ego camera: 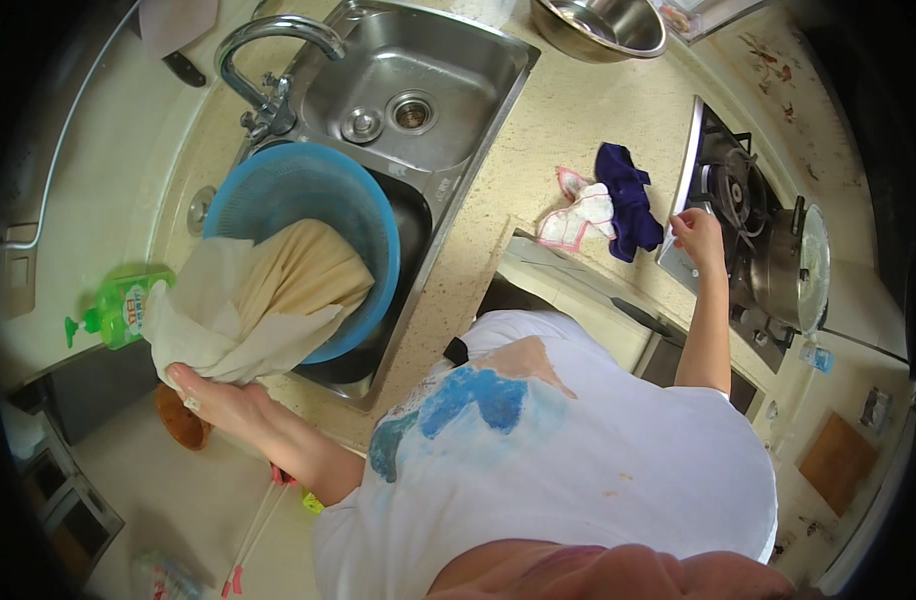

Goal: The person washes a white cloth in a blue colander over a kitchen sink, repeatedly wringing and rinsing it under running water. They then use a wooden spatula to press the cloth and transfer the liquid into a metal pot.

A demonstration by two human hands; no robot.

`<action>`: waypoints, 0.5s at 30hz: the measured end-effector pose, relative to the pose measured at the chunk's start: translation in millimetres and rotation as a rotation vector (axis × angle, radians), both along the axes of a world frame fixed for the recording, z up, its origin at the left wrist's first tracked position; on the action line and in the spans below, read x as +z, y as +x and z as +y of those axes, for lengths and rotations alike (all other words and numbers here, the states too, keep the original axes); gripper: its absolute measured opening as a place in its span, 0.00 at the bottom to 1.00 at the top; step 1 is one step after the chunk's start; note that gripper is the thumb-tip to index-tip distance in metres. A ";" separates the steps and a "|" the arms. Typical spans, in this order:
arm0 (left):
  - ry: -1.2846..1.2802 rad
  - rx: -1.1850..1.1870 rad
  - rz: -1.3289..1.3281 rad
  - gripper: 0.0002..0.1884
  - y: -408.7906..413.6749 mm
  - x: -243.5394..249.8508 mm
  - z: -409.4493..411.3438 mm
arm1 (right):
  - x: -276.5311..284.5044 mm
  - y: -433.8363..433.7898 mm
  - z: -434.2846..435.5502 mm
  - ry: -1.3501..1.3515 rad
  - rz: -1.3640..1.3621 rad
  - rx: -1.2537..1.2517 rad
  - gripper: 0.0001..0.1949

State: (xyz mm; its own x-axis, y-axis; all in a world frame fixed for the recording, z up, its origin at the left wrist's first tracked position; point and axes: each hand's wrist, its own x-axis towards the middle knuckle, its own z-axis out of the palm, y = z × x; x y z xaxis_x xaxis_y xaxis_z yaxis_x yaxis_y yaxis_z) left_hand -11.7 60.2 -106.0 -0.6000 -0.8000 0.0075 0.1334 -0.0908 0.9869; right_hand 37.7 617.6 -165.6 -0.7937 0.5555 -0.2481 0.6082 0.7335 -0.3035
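A bulging cream cloth bundle point(300, 270) hangs tilted over the blue plastic basin point(386, 262), with its loose whitish cloth ends point(202, 322) gathered toward me. My left hand point(210, 397) grips those ends at the near left. The basin, with a perforated wall along its far side, sits over one bowl of the steel double sink point(458, 45). My right hand point(698, 236) is above the front edge of the gas stove point(683, 187), its fingers curled and nothing visible in them. Just left of it lie a dark blue cloth point(626, 199) and a white cloth with pink trim point(578, 217).
A chrome faucet point(278, 30) arches over the sink, beside a drain strainer point(362, 124). A green pump bottle point(131, 307) is at left. A steel bowl point(608, 37) stands at the back, and a lidded pot point(777, 262) on the stove. An open drawer point(578, 292) juts below the counter.
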 end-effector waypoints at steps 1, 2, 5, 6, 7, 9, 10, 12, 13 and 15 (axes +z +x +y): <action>-0.006 -0.013 0.035 0.27 4.6 -0.6 -3.4 | -1.2 -4.1 -10.4 -0.029 0.075 0.014 0.12; 0.007 0.012 0.015 0.28 4.0 -4.4 -2.9 | -0.9 -8.8 -18.9 -0.059 0.149 0.031 0.12; -0.048 0.026 0.056 0.32 14.3 -19.9 -19.5 | -1.3 -27.8 -67.9 -0.254 0.216 0.050 0.08; -0.051 0.010 0.058 0.32 14.4 -21.7 -20.7 | -6.4 -30.0 -76.2 -0.315 0.233 0.087 0.07; -0.051 -0.002 0.061 0.33 16.4 -22.0 -20.5 | -10.6 -34.0 -82.9 -0.375 0.251 0.129 0.06; -0.034 0.011 0.054 0.33 21.4 -19.1 -19.0 | -12.0 -42.8 -100.7 -0.425 0.256 0.209 0.05; -0.016 0.036 0.046 0.33 23.1 -16.9 -17.3 | -10.5 -47.5 -111.6 -0.440 0.258 0.238 0.05; 0.030 0.043 0.047 0.33 25.7 -10.6 -14.1 | -13.2 -56.4 -126.0 -0.472 0.287 0.310 0.05; 0.020 0.051 0.054 0.33 25.2 -9.3 -12.3 | -12.8 -61.2 -133.7 -0.529 0.319 0.313 0.05; -0.005 0.069 0.067 0.34 22.4 -6.0 -9.2 | -10.9 -71.8 -158.6 -0.649 0.382 0.318 0.05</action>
